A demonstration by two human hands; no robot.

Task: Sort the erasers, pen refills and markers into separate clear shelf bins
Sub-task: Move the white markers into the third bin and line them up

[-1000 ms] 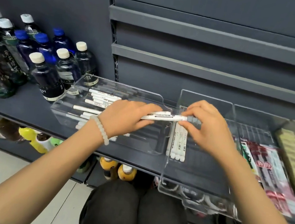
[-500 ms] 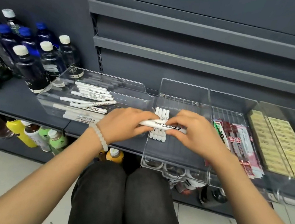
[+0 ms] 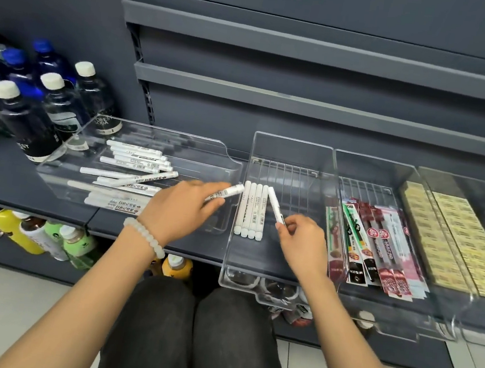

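Hands now apart | left hand (image 3: 184, 207) grips one marker (image 3: 224, 194) | right hand (image 3: 301, 242) pinches another marker (image 3: 274, 208), split from the shared pair, at 3 o'clock of the marker row (image 3: 251, 210) in the middle bin (image 3: 293, 153) | placing follows.

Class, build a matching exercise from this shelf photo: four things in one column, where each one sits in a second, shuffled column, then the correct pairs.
Things
1. row of four markers
2. pen refill packs
3. erasers
4. loose markers

Places
A. wide tray beside the bottles
B. rightmost bin
C. bin between markers and erasers
D. narrow bin by the right hand

Pairs: 1-D, 2-C, 3-B, 4-A
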